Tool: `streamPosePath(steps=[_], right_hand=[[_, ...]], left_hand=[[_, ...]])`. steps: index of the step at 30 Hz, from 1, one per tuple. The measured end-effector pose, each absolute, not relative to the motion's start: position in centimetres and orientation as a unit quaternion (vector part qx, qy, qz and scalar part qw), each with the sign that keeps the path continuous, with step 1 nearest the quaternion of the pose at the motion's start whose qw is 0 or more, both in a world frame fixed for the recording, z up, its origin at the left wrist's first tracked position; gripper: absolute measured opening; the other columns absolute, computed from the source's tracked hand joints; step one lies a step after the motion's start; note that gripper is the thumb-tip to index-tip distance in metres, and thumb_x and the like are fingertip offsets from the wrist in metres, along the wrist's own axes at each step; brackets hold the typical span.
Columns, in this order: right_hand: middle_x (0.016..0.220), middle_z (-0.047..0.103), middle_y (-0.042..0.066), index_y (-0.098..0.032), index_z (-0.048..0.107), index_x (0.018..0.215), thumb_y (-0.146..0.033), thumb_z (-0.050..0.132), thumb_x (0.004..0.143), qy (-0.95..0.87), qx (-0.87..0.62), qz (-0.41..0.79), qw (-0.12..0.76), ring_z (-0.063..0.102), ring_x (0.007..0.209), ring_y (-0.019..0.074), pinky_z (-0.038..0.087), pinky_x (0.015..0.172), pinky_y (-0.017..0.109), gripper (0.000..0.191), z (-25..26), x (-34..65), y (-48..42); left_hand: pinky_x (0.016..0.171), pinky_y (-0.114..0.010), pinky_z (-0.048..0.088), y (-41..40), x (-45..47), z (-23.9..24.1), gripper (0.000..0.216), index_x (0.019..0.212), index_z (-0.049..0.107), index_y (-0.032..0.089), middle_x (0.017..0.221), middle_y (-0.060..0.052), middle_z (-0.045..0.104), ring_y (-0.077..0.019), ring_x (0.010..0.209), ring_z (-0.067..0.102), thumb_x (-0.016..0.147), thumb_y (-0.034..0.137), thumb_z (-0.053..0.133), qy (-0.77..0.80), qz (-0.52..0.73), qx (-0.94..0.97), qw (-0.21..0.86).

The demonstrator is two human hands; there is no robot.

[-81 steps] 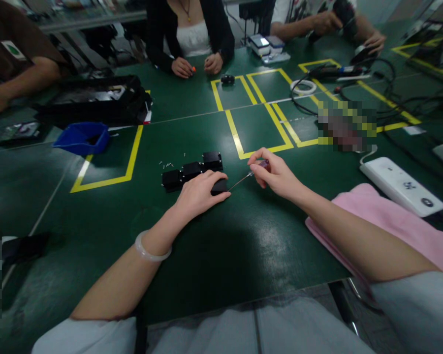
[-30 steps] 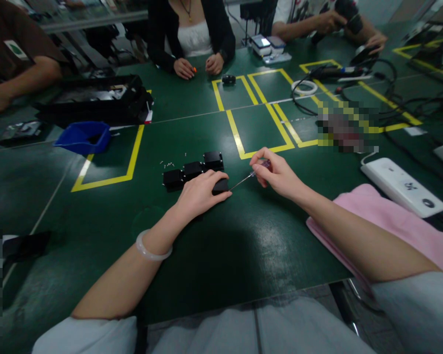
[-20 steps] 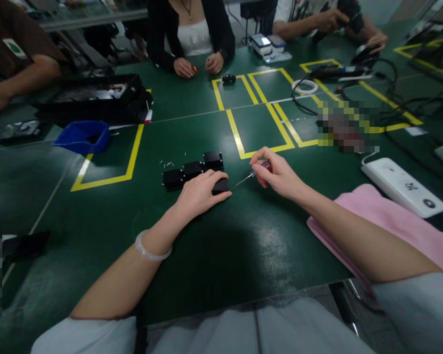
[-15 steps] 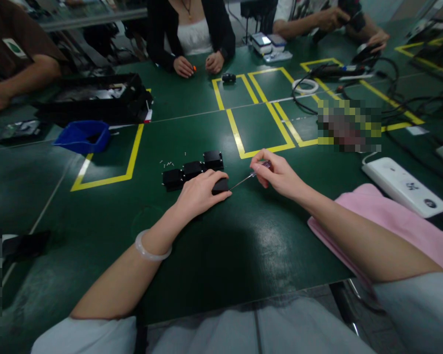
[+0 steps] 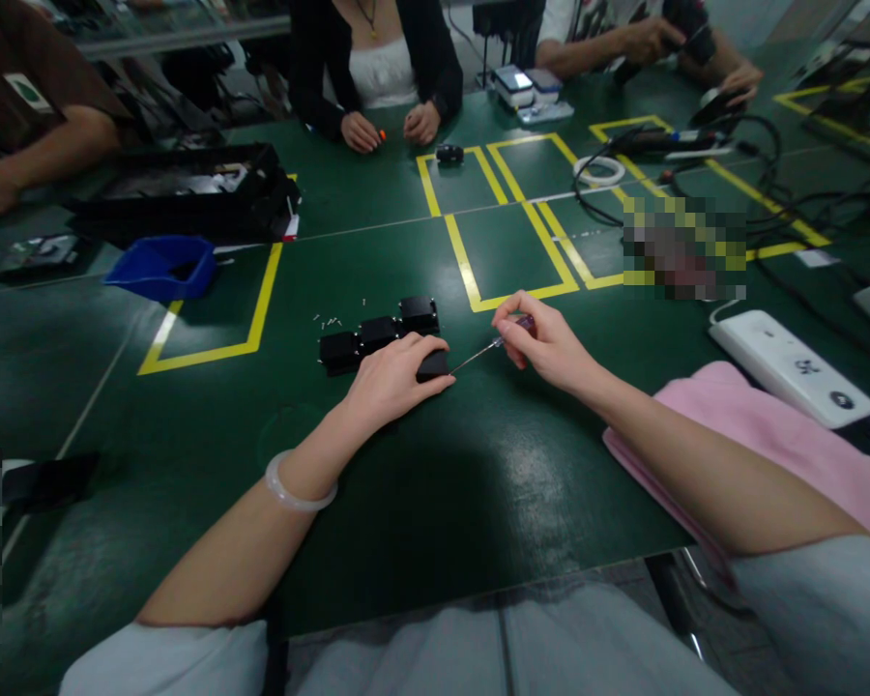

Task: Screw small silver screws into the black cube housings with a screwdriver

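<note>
While the left hand (image 5: 395,379) presses a black block (image 5: 432,365), the right hand (image 5: 543,340) pinches a screwdriver (image 5: 487,348), tip seemingly touching it.

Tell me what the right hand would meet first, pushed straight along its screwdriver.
The black block under the left hand: the screwdriver in the right hand points at its edge, seemingly touching; depth unclear.
</note>
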State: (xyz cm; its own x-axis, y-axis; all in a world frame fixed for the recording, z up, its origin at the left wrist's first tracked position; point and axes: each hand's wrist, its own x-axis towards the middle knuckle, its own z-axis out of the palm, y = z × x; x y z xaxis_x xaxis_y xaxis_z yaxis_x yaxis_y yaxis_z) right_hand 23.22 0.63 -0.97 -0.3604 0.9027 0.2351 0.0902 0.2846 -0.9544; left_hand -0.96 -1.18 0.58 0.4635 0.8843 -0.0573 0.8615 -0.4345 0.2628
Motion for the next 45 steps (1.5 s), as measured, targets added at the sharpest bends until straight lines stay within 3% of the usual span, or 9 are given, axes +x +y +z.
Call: streamPosePath(steps=[12,28,38,45], right_hand=[[0.045,0.042,-0.011,-0.022,0.051,0.083,-0.052,0.060,0.094,-0.657,-0.393,0.477,0.433,0.042,0.037,0.0078,0.030,0.039,0.023,0.033,-1.03,23.03,0.59],[0.045,0.039,-0.011,-0.021,0.055,0.084,-0.050,0.058,0.095,-0.631,-0.387,0.496,0.454,0.041,0.036,0.0078,0.030,0.039,0.024,0.031,-1.76,23.04,0.99],[0.051,0.048,-0.011,-0.022,0.048,0.100,-0.032,0.058,0.095,-0.664,-0.366,0.469,0.453,0.044,0.039,0.0076,0.034,0.042,0.021,0.015,-1.61,23.19,0.99],[0.046,0.043,-0.011,-0.022,0.049,0.087,-0.040,0.057,0.097,-0.675,-0.399,0.445,0.433,0.041,0.037,0.0073,0.028,0.040,0.022,0.022,-1.48,23.16,0.75]], left_hand=[[0.080,-0.035,0.051,-1.16,-0.97,0.39,0.046,0.130,0.056,0.028,0.124,-0.006,0.064,-0.0275,0.109,0.064,0.093,0.055,0.055,0.513,0.046,0.848,0.122],[0.077,-0.035,0.051,-1.18,-0.92,0.57,0.046,0.130,0.056,0.028,0.123,-0.005,0.064,-0.0270,0.107,0.064,0.093,0.055,0.055,0.514,0.047,0.848,0.124],[0.079,-0.035,0.051,-1.15,-0.92,0.42,0.045,0.130,0.057,0.028,0.123,-0.004,0.064,-0.0269,0.108,0.064,0.092,0.054,0.056,0.512,0.050,0.849,0.117],[0.077,-0.034,0.050,-1.16,-1.04,0.25,0.045,0.129,0.057,0.029,0.123,-0.003,0.064,-0.0263,0.107,0.064,0.092,0.055,0.056,0.509,0.057,0.851,0.115]])
